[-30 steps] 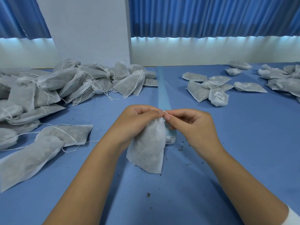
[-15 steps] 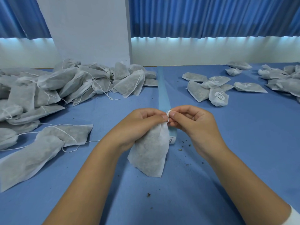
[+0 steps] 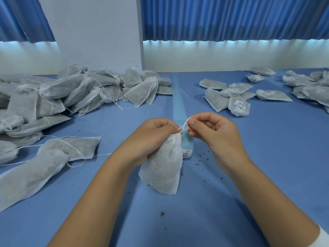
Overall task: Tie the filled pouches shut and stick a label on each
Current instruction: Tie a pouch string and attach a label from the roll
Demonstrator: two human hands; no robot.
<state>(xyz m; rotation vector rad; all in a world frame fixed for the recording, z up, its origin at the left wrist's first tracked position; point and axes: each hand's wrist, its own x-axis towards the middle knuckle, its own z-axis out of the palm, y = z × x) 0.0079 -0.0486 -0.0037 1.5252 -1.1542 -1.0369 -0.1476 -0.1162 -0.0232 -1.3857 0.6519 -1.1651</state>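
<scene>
A filled white mesh pouch (image 3: 163, 168) stands on its lower edge on the blue table, its neck gathered. My left hand (image 3: 153, 138) grips the pouch just under the gathered neck. My right hand (image 3: 208, 129) pinches a small loop of white drawstring (image 3: 185, 126) right above the neck. Behind the pouch lies a long pale-blue label strip (image 3: 179, 104), with one printed label (image 3: 186, 154) showing at its near end.
A large heap of untied pouches (image 3: 71, 91) with loose strings fills the left side. Two more untied pouches (image 3: 44, 161) lie at near left. Tied, labelled pouches (image 3: 231, 97) lie at right and far right. Dark crumbs (image 3: 203, 157) dot the blue table (image 3: 267, 148).
My hands rose slightly and drew a little apart. The drawstring loop, hidden between my fingertips before, now shows between my hands. The pouch has tilted a little to the right.
</scene>
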